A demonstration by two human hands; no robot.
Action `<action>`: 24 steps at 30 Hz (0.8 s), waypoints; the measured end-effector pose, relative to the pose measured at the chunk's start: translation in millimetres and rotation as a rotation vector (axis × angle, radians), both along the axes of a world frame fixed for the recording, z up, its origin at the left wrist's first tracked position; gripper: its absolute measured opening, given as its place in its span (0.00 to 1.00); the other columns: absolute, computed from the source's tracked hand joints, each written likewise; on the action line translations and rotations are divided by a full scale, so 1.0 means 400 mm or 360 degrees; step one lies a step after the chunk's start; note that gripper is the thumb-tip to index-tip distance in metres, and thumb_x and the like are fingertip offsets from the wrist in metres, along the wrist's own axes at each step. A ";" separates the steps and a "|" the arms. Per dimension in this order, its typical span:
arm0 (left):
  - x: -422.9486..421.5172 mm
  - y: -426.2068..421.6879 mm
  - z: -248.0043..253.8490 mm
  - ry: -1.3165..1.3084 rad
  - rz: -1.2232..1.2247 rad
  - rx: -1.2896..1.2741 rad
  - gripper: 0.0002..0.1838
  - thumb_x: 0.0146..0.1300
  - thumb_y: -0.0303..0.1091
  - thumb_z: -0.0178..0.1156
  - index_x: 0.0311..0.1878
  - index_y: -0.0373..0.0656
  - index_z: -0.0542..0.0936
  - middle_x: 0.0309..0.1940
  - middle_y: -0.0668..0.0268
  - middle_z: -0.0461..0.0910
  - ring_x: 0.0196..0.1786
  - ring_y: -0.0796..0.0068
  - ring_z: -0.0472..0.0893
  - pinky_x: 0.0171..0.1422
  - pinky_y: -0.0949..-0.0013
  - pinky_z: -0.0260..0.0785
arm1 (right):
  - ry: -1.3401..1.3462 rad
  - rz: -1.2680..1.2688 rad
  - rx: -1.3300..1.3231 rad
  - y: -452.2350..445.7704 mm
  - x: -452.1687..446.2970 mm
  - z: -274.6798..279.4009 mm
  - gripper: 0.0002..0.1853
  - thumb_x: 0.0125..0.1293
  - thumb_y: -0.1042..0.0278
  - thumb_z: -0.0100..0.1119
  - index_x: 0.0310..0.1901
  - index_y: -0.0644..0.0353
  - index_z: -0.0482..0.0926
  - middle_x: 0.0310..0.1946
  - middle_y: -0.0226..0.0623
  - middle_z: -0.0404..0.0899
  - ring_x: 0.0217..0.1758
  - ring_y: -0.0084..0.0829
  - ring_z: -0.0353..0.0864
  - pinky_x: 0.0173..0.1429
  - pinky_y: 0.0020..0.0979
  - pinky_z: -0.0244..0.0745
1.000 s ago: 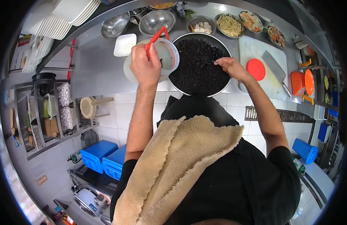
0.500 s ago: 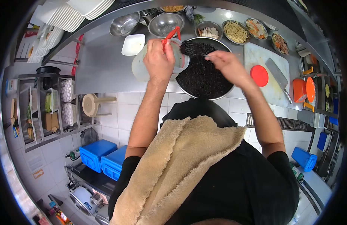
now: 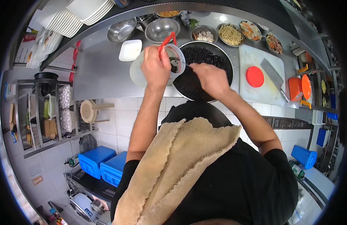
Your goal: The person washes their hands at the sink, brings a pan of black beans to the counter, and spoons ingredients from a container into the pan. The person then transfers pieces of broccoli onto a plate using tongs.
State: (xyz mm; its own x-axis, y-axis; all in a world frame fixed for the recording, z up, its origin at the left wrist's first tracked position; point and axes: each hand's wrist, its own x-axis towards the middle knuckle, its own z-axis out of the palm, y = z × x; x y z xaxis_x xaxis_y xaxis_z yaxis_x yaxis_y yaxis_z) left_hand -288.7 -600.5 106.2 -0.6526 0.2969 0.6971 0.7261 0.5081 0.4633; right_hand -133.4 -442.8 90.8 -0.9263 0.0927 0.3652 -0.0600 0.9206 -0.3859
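My left hand (image 3: 155, 67) is closed on the red handle (image 3: 166, 44) of a translucent container (image 3: 137, 72), tilted with its mouth against the left rim of a round pan. Some dark food shows inside the container's mouth. Black food (image 3: 207, 56) covers the pan (image 3: 232, 73), thinner in the lower part. Over the pan, my right hand (image 3: 211, 78) is closed around a utensil handle, its fingertips near the container's mouth. The utensil's working end is hidden.
Right of the pan, a white cutting board (image 3: 248, 56) bears a red lid (image 3: 254, 76) and a cleaver (image 3: 272, 74). Behind stand metal bowls (image 3: 162, 30), noodles (image 3: 230, 35) and a white dish (image 3: 130, 50). An orange container (image 3: 295, 89) sits at the right edge.
My right hand has moved left across the pan to the container's mouth. The black food has shifted, thinning in the pan's lower part, and dark food now shows inside the container.
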 end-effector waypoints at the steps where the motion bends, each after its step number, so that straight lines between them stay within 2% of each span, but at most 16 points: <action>1: -0.001 -0.003 -0.003 0.0013 0.0002 0.0009 0.07 0.71 0.32 0.64 0.39 0.38 0.80 0.35 0.58 0.80 0.34 0.55 0.81 0.37 0.56 0.74 | 0.0229 0.0005 -0.0158 0.026 0.012 -0.014 0.13 0.72 0.71 0.53 0.54 0.55 0.84 0.47 0.42 0.88 0.49 0.45 0.88 0.52 0.43 0.83; 4: 0.002 -0.007 0.010 -0.0042 0.0019 0.0008 0.07 0.69 0.32 0.64 0.37 0.39 0.79 0.36 0.58 0.79 0.34 0.53 0.81 0.36 0.54 0.74 | -0.0044 -0.0345 -0.0282 0.124 0.068 0.000 0.12 0.75 0.67 0.53 0.51 0.59 0.83 0.46 0.48 0.87 0.49 0.52 0.87 0.52 0.48 0.82; 7: 0.000 -0.005 0.008 -0.0012 0.0045 0.0005 0.07 0.69 0.32 0.65 0.37 0.39 0.79 0.36 0.59 0.79 0.34 0.54 0.81 0.36 0.54 0.74 | -0.0656 -0.0797 -0.0037 0.228 0.104 -0.044 0.10 0.73 0.67 0.52 0.46 0.60 0.82 0.39 0.53 0.87 0.45 0.55 0.87 0.49 0.53 0.81; 8: 0.002 -0.003 0.007 -0.0027 0.0038 0.0001 0.07 0.70 0.32 0.64 0.37 0.39 0.79 0.35 0.58 0.80 0.34 0.54 0.81 0.36 0.54 0.74 | -0.0805 -0.0849 0.0049 0.243 0.105 -0.056 0.09 0.71 0.69 0.52 0.44 0.59 0.82 0.37 0.55 0.86 0.45 0.56 0.87 0.48 0.54 0.81; 11: 0.002 -0.004 0.006 -0.0039 0.0033 -0.0012 0.08 0.70 0.32 0.64 0.37 0.39 0.79 0.35 0.58 0.80 0.34 0.54 0.81 0.37 0.55 0.73 | -0.0901 -0.0840 0.0105 0.233 0.094 -0.096 0.09 0.68 0.71 0.54 0.43 0.60 0.83 0.37 0.55 0.87 0.46 0.56 0.87 0.49 0.54 0.81; 14: 0.005 -0.002 0.003 -0.0016 0.0023 -0.0021 0.08 0.69 0.32 0.65 0.37 0.39 0.78 0.36 0.59 0.79 0.34 0.53 0.81 0.36 0.54 0.74 | -0.1075 -0.0697 -0.0046 0.222 0.062 -0.144 0.09 0.66 0.73 0.54 0.41 0.60 0.85 0.39 0.58 0.86 0.47 0.57 0.87 0.51 0.54 0.81; 17: 0.003 -0.004 0.001 -0.0005 0.0035 -0.0011 0.08 0.69 0.32 0.65 0.37 0.39 0.78 0.36 0.58 0.79 0.34 0.53 0.81 0.36 0.54 0.74 | -0.0880 -0.0549 -0.0360 0.242 0.043 -0.228 0.10 0.68 0.73 0.54 0.41 0.63 0.86 0.40 0.55 0.88 0.46 0.52 0.89 0.51 0.48 0.82; 20: 0.010 -0.004 -0.002 -0.0030 0.0022 -0.0009 0.08 0.69 0.32 0.65 0.36 0.39 0.78 0.36 0.58 0.79 0.33 0.53 0.81 0.36 0.54 0.74 | -0.0683 -0.0360 -0.1222 0.295 0.045 -0.292 0.11 0.72 0.72 0.54 0.43 0.65 0.86 0.37 0.43 0.89 0.39 0.39 0.88 0.45 0.39 0.80; 23: 0.010 0.000 0.002 -0.0005 0.0023 0.0007 0.08 0.69 0.32 0.65 0.36 0.39 0.78 0.35 0.58 0.80 0.33 0.53 0.81 0.35 0.55 0.73 | -0.0871 -0.0433 -0.1512 0.299 0.052 -0.283 0.11 0.75 0.70 0.55 0.44 0.65 0.86 0.30 0.30 0.81 0.31 0.25 0.77 0.34 0.30 0.70; 24: 0.010 0.000 0.003 -0.0018 0.0027 0.0001 0.08 0.69 0.31 0.65 0.36 0.39 0.78 0.35 0.58 0.80 0.33 0.53 0.81 0.35 0.55 0.73 | -0.0920 -0.0482 -0.1637 0.291 0.057 -0.256 0.11 0.75 0.70 0.54 0.45 0.64 0.86 0.29 0.28 0.78 0.29 0.23 0.73 0.31 0.28 0.66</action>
